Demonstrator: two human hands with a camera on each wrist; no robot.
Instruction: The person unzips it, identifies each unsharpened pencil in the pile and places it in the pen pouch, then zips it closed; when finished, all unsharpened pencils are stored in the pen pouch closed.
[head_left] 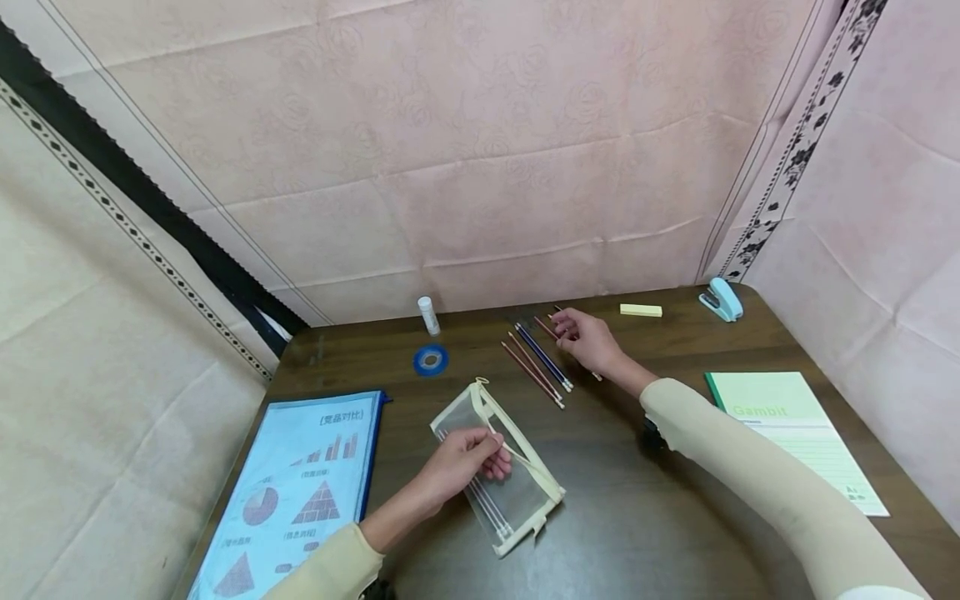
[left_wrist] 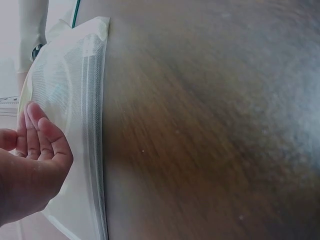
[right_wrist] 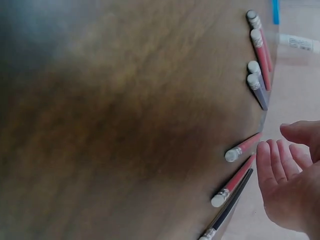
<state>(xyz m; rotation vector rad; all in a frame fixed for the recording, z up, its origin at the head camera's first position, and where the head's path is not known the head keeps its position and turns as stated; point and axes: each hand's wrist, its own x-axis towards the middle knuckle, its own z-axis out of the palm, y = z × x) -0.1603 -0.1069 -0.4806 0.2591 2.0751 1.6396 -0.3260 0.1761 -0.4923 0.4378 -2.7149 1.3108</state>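
A cream mesh pencil case (head_left: 525, 500) lies slantwise on the table, pale stripes showing along its lower side. My left hand (head_left: 465, 462) is over it, thumb and forefinger seeming to pinch the cream edge of its opening; the left wrist view shows these fingers curled by the mesh. Beyond the case are two red pencils (head_left: 531, 373) and two blue pencils (head_left: 543, 357). My right hand (head_left: 588, 340) hovers at more pencils, partly covering them. In the right wrist view its thumb stands apart from its fingers, near two red pencils (right_wrist: 234, 184) and a black pencil (right_wrist: 229, 207).
A blue tape roll (head_left: 418, 360) and a white glue stick (head_left: 428, 317) are at the back. A yellow block (head_left: 641, 310) and a light blue stapler (head_left: 722, 300) stand back right. A Gambit notebook (head_left: 802, 442) lies right, a blue folder with printed charts (head_left: 300, 467) left.
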